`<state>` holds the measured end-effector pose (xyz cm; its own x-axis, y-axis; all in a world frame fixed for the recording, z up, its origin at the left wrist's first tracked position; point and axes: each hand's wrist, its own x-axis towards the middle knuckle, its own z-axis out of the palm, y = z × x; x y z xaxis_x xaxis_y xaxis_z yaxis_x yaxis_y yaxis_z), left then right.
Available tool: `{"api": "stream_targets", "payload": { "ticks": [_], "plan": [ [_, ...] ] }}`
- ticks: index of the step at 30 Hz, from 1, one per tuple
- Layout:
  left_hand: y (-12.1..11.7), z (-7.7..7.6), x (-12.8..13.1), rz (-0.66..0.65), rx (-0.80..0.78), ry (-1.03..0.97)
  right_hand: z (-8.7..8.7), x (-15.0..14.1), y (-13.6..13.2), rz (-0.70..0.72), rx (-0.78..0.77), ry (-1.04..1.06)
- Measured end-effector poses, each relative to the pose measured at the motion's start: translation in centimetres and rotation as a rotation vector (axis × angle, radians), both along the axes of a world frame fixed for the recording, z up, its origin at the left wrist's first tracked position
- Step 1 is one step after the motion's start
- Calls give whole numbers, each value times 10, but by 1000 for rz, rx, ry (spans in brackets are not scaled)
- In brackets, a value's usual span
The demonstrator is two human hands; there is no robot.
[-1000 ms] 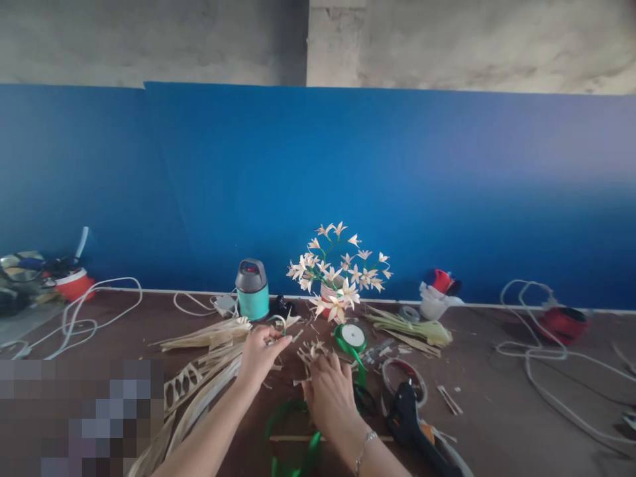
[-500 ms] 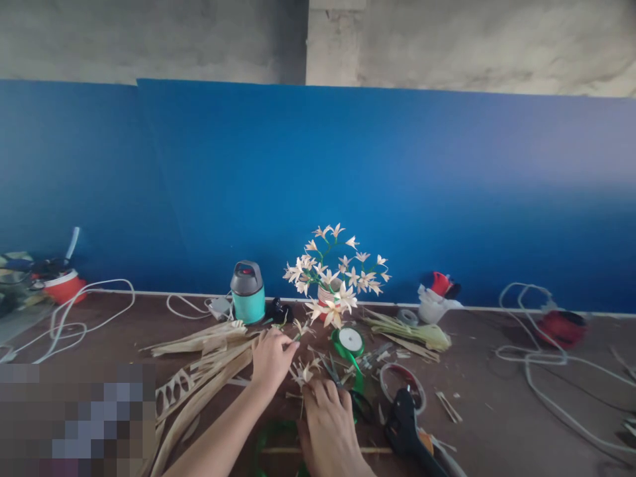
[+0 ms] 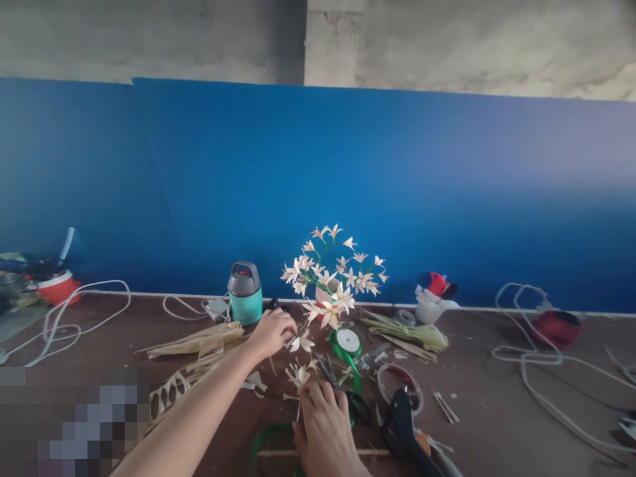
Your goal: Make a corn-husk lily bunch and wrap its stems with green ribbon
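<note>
My left hand [image 3: 274,331] reaches out toward the pot, its fingers bent and pinched at a pale husk flower [image 3: 302,342]; the hand hides its stem. My right hand [image 3: 325,421] rests low on the table, back up, fingers slightly apart and curved down. At its fingertips lies a second husk flower [image 3: 299,375], and black-handled scissors [image 3: 358,405] lie beside it. Beyond both hands a striped pot [image 3: 322,295] holds several pale flowers [image 3: 325,278] on green stems. A spool of green ribbon [image 3: 348,340] lies in front of the pot.
A black glue gun [image 3: 400,424] and a tape roll [image 3: 420,397] lie right of my right hand. Dried husks [image 3: 199,341] spread at left, near a teal container [image 3: 246,305]. More husk strips [image 3: 407,331] lie at right. White cables [image 3: 527,358] cross the table [image 3: 487,424].
My left hand has moved slightly left and away from me. The flower at its fingers now faces lower, toward me. My right hand stays nearly in place.
</note>
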<state>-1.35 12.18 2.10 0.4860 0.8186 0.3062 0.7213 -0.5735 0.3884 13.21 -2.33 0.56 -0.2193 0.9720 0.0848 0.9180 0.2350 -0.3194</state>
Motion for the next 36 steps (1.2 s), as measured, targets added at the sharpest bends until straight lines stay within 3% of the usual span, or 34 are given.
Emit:
{"api": "stream_targets", "payload": {
  "ticks": [9,20,27,36],
  "plan": [
    [10,-9,3,3,57,155,-1,0,-1,-8,-22,58],
    [12,-7,2,90,14,235,-4,-1,3,54,214,252],
    [1,-1,2,219,-18,213,-7,0,2,60,231,177],
    [-30,-7,20,354,11,185,-13,1,5,88,311,161]
  ]
}}
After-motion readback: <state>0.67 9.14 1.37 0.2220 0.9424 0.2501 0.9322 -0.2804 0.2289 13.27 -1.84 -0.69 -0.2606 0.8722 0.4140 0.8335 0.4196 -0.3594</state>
